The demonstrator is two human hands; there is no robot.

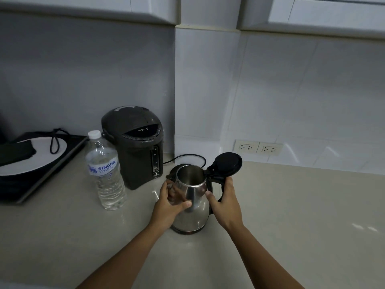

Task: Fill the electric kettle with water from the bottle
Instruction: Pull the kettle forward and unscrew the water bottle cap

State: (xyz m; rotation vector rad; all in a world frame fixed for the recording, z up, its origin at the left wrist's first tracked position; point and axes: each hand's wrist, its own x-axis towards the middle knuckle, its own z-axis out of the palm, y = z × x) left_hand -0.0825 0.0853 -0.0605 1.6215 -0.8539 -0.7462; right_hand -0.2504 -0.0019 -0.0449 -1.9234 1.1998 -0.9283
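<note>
Left hand (pixel 169 202) is wrapping the steel kettle (pixel 192 207), fingers tucked out of sight behind the body; right hand (pixel 226 202) is curling round its black handle, largely hidden. Lid (pixel 228 161) is standing open, inside too dim to judge. Capped water bottle (pixel 106 172) is standing left, beside the dark dispenser (pixel 135 147) by the counter's (pixel 291 215) back edge.

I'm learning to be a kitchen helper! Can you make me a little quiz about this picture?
1. True or false: the kettle lid is open.
2. Which hand holds the kettle's black handle: the left hand or the right hand?
3. Is the cap on or off the water bottle?

Key: 1 true. 2 right hand. 3 on.
</note>
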